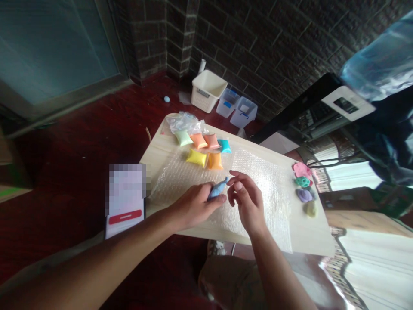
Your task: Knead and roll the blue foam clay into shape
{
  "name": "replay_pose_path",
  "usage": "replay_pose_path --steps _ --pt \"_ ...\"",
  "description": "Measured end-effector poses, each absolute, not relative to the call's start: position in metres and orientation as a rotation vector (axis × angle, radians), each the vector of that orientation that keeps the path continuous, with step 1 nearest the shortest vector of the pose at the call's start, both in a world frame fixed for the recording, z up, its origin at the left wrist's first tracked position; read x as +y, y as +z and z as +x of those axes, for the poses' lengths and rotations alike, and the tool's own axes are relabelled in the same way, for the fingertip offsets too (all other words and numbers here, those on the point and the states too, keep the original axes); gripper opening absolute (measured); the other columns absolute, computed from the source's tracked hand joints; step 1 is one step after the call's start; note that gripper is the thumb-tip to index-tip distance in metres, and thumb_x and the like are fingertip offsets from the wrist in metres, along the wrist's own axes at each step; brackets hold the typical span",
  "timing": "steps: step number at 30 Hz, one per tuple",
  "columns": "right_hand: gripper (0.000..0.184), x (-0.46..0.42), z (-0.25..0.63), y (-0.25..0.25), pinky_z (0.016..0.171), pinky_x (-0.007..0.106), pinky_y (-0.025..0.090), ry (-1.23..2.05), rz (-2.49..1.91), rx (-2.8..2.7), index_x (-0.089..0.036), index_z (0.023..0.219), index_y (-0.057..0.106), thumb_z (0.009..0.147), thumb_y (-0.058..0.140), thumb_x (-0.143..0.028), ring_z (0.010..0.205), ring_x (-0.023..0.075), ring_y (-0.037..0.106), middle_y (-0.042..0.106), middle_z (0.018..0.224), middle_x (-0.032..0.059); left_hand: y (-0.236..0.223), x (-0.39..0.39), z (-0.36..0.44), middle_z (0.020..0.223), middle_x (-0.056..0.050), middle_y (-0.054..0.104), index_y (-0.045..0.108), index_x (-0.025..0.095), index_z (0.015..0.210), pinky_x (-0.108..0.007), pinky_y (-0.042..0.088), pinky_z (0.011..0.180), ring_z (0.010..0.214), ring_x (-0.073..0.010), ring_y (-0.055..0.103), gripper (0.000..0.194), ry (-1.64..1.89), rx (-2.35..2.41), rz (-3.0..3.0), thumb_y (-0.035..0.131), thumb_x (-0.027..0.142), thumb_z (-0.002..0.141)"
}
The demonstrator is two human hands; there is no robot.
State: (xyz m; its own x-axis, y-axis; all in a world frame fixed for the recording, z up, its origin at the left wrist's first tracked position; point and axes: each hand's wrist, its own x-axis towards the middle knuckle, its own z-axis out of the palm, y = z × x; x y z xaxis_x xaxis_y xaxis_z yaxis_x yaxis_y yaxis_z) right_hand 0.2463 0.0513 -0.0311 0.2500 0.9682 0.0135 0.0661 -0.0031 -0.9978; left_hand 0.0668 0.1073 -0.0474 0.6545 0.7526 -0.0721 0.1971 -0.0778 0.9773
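My left hand (197, 204) is closed around a light-blue lump of modelling clay (218, 189), whose narrow tip points up and to the right. Just right of that tip is my right hand (247, 200), its fingers apart and loosely bent, holding nothing; whether a fingertip touches the clay I cannot tell. Both hands are over bubble wrap (258, 181) spread on a pale wooden table (309, 241). Beyond them lie several soft packets, among them a yellow packet (196, 158), an orange packet (215, 161), a teal packet (225, 146) and a pale green packet (183, 137).
Crumpled clear plastic bags (187, 123) lie at the table's far left corner. Along the right edge sit shaped clay pieces: pink (302, 169), green (303, 182), purple (304, 195) and yellowish (310, 209). A phone-like screen (125, 198) is at left. A white basket (208, 91) stands on the floor.
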Motion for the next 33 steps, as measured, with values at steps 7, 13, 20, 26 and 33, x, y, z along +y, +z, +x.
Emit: replay_pose_path --steps 7,13,20,26,33 --pt "0.016 0.048 0.241 -0.034 0.055 0.031 0.051 1.020 -1.358 -1.104 -0.022 0.094 0.079 0.091 0.078 -0.038 0.059 0.0145 0.060 0.071 0.077 0.0025 -0.039 0.105 0.065 0.087 -0.004 0.073 0.059 0.023 0.094 -0.031 0.040 0.072 0.083 -0.0226 0.070 0.041 0.443 0.814 1.824 0.041 0.058 0.106" --pt "0.019 0.047 0.244 -0.034 0.070 0.035 0.056 1.074 -1.282 -1.113 -0.025 0.107 0.082 0.092 0.077 -0.036 0.075 0.0182 0.065 0.071 0.091 0.0045 -0.043 0.109 0.065 0.083 -0.003 0.071 0.057 0.023 0.095 -0.030 0.036 0.065 0.076 -0.0214 0.068 0.035 0.490 0.914 1.955 0.043 0.052 0.106" --pt "0.016 0.048 0.247 -0.036 0.074 0.035 0.054 1.177 -1.160 -1.095 -0.030 0.107 0.084 0.095 0.074 -0.030 0.079 0.0173 0.063 0.070 0.095 0.0045 -0.038 0.108 0.063 0.085 -0.003 0.070 0.056 0.023 0.093 -0.032 0.036 0.068 0.077 -0.0223 0.067 0.028 0.512 0.914 1.984 0.042 0.044 0.107" --pt "0.016 0.049 0.247 -0.040 0.073 0.033 0.055 1.212 -1.145 -1.072 -0.031 0.101 0.083 0.087 0.083 -0.024 0.078 0.0151 0.063 0.072 0.096 0.0019 -0.032 0.107 0.058 0.079 0.001 0.061 0.049 0.023 0.093 -0.032 0.035 0.066 0.073 -0.0198 0.061 0.022 0.504 0.744 1.919 0.042 0.039 0.106" --pt "0.022 0.049 0.248 -0.032 0.078 0.033 0.058 1.164 -1.152 -1.150 -0.029 0.105 0.084 0.084 0.086 -0.025 0.088 0.0180 0.068 0.074 0.097 0.0040 -0.028 0.109 0.056 0.079 0.001 0.060 0.049 0.022 0.091 -0.031 0.035 0.066 0.073 -0.0185 0.060 0.035 0.472 0.655 1.878 0.043 0.053 0.106"
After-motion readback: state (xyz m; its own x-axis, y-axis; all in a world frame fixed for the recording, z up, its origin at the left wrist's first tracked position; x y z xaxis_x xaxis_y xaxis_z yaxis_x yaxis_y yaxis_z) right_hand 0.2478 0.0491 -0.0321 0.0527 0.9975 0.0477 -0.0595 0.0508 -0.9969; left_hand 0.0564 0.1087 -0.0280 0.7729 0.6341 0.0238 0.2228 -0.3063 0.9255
